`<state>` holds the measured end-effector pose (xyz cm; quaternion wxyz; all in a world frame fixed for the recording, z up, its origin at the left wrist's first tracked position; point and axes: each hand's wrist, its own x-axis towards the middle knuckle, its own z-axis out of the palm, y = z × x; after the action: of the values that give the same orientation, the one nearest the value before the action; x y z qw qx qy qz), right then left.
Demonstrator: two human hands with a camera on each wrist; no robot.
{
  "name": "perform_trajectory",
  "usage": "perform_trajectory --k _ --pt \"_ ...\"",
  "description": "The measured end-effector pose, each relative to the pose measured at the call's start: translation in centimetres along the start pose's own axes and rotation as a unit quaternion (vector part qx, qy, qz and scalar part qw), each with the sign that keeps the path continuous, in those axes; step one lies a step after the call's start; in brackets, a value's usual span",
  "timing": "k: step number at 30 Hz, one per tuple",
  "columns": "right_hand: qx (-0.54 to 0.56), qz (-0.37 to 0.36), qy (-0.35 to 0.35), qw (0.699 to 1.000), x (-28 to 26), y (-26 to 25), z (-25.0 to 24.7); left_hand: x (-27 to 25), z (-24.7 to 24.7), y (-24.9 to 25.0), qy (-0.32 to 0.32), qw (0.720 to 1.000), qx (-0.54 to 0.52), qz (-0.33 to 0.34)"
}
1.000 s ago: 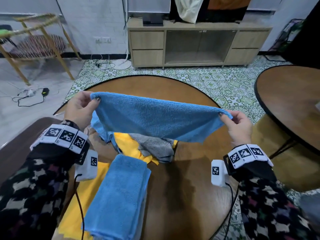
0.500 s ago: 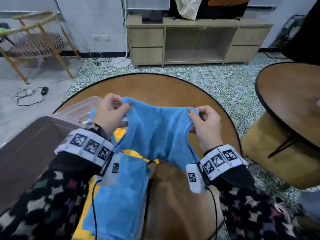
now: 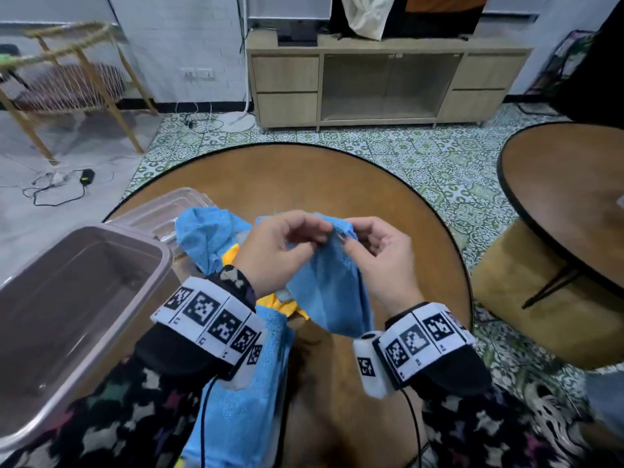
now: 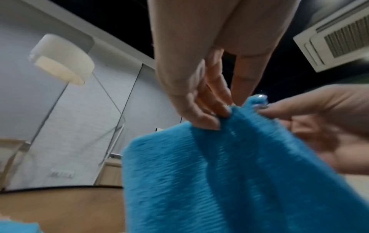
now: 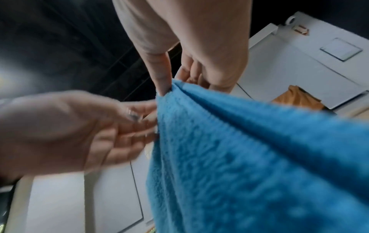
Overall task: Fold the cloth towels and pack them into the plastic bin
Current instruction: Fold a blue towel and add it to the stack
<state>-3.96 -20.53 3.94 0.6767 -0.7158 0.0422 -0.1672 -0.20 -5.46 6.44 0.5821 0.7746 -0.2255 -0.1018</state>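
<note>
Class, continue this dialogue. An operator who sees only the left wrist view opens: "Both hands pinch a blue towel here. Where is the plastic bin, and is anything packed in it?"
Observer: The head view shows the plastic bin at the person's left side. No towel shows inside it.
Operator: Has anything been folded?
Observer: Yes. A folded blue towel lies at the near table edge, partly under the left forearm.
Operator: What is left to fold, besides the held towel?
Observer: A loose pile lies beyond the hands: a crumpled blue towel and a yellow towel beneath it.
</note>
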Motion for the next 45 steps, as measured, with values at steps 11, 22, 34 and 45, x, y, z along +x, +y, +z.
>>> perform_trajectory --k 11,22,34,45 --pt "0.075 0.013 0.037 0.996 1.4 -0.7 -4.1 0.5 -4.7 -4.6 0.017 0.977 0.188 -0.100" --pt "-0.018 0.010 0.090 0.996 1.6 0.6 -5.1 1.0 -5.0 -5.0 0.054 0.997 -0.011 -0.048" --pt "-0.137 0.055 0.063 0.987 1.3 1.9 -5.4 1.3 -3.2 -3.5 0.104 0.992 -0.065 -0.003" --pt "-0.307 -0.053 -0.214 0.926 1.0 -2.0 -1.3 1.6 -0.2 -1.1 -0.047 0.987 0.083 0.131"
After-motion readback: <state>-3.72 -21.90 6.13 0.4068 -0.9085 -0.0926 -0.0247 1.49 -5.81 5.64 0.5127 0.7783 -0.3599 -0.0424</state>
